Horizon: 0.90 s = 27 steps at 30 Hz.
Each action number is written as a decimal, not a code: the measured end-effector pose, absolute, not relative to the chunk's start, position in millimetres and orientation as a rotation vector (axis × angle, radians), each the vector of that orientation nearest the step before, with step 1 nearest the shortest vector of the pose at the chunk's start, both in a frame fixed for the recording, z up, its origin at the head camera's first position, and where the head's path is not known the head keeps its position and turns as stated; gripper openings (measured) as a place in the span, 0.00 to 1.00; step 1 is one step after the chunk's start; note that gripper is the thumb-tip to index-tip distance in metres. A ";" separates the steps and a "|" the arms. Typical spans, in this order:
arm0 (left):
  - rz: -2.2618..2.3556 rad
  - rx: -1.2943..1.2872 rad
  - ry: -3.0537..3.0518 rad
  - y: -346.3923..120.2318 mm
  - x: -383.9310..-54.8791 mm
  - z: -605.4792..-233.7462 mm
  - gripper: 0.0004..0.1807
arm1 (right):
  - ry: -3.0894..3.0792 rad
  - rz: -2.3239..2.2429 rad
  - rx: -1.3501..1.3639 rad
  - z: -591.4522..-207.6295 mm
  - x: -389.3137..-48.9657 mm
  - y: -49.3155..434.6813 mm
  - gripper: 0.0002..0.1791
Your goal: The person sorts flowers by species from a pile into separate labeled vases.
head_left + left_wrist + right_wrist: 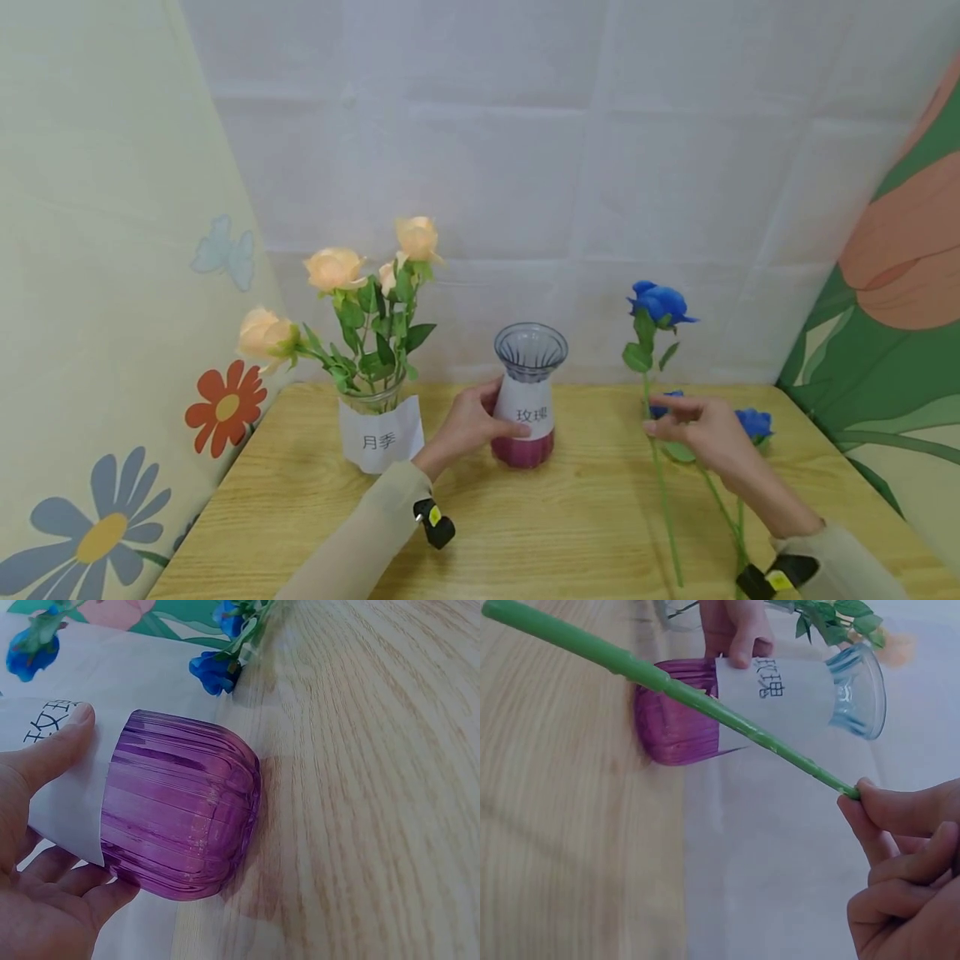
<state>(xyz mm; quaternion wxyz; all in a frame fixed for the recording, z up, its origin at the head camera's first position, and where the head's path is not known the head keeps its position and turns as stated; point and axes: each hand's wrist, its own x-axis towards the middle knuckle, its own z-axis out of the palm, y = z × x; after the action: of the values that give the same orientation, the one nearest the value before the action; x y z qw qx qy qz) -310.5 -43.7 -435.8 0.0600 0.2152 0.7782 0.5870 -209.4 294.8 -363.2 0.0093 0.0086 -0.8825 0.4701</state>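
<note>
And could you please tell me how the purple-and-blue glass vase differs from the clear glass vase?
The purple-and-blue glass vase contains no flowers, while the clear glass vase contains peach-coloured flowers. The left hand grips the purple-and-blue vase; no hand holds the clear vase. Both stand on the wood-grain table and carry white paper labels.

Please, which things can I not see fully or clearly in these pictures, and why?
Head view: one lying blue flower is partly behind the right hand.
Head view: the peach flowers have their lower stems hidden by the paper label.
Left wrist view: the vase is cut off by the left edge, so its rim is missing.
Right wrist view: the held flower shows only stem; its bloom is behind the hand or past the edge, unclear which.
</note>
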 end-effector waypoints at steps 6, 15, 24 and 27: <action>1.776 0.671 2.353 -43.9 -311.4 -435.9 0.46 | -2.685 1.441 0.165 -349.7 -217.3 277.4 0.32; 1.782 0.655 2.345 -43.7 -311.7 -436.5 0.47 | -2.600 1.356 0.215 -317.5 -234.1 246.5 0.28; 1.816 0.637 2.325 -43.0 -311.6 -438.0 0.47 | -2.425 1.340 0.331 -274.8 -257.0 225.0 0.21; 1.834 0.634 2.314 -42.8 -312.0 -438.2 0.47 | -2.350 1.390 0.361 -260.4 -263.6 220.2 0.22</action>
<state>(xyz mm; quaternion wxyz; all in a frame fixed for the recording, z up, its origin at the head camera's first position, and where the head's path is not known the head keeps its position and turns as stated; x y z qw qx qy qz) -312.0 -42.8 -438.2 0.0610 0.2097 0.7648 0.6061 -263.6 220.2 -260.4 0.1925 0.1287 -0.8373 0.4952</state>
